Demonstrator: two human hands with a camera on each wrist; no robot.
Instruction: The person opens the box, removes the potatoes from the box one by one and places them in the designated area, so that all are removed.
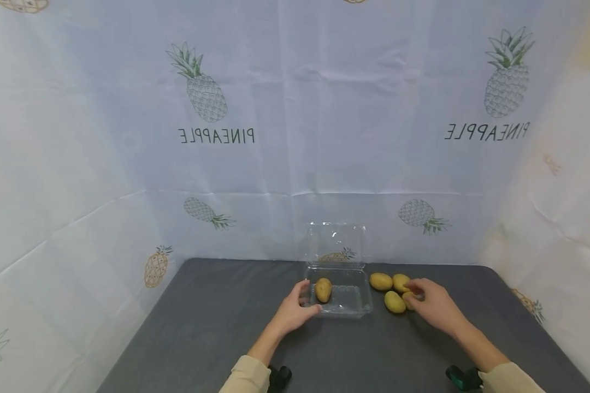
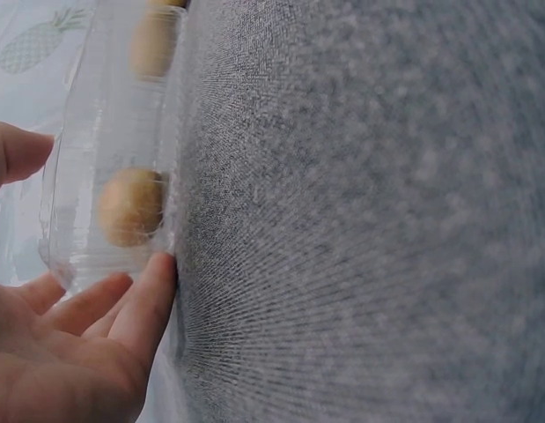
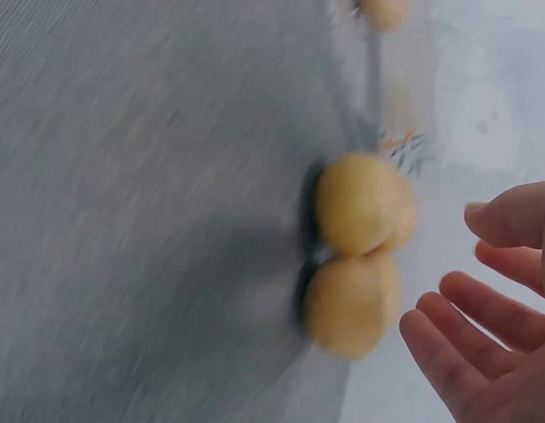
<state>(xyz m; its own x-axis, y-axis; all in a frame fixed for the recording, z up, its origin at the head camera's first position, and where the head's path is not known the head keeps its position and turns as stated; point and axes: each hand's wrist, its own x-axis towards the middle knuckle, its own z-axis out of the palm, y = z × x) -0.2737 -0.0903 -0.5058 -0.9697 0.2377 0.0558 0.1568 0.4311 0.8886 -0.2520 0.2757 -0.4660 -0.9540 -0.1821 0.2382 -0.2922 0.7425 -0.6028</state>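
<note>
A clear plastic clamshell box (image 1: 344, 313) stands on the table with its lid (image 1: 335, 240) raised at the back. One potato (image 1: 323, 290) lies in its left part, also visible through the plastic as a potato (image 2: 131, 207) in the left wrist view. My left hand (image 1: 293, 309) is at the box's left end, fingers fairly straight and touching its side, thumb by the front corner. To the right of the box, several loose potatoes (image 1: 381, 281) sit in a cluster. My right hand (image 1: 435, 303) hovers at the rightmost potato (image 1: 409, 300), fingers spread and apart from the potatoes (image 3: 356, 203) in the right wrist view.
A dark grey cloth covers the table (image 1: 216, 322). White curtains (image 1: 295, 136) printed with pineapples hang behind it and along both sides. Dark straps (image 1: 279, 377) show at the cuffs of both sleeves.
</note>
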